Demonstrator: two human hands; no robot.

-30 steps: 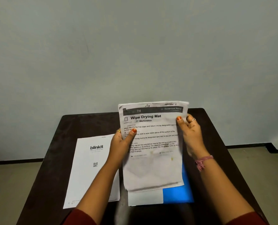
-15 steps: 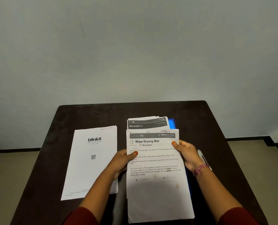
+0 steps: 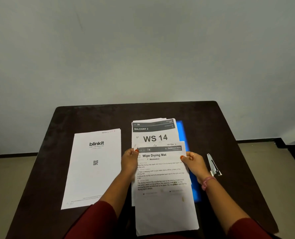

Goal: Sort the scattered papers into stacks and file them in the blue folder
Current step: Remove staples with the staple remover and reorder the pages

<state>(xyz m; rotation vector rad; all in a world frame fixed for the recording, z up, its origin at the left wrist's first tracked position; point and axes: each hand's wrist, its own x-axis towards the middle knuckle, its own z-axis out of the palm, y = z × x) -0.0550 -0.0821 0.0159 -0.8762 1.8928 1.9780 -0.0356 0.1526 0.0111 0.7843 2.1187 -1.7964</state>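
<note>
Both hands grasp the "Wipe Drying Mat" sheet (image 3: 162, 183).
Left hand (image 3: 129, 163) and right hand (image 3: 195, 163) pinch its side edges; beyond the grip lies the WS 14 stack (image 3: 153, 135) on the blue folder (image 3: 182, 133).

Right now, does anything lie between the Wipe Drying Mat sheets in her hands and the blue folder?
Yes: the WS 14 stack lies on the blue folder, under the Wipe Drying Mat sheets held by the left hand and right hand.
</note>
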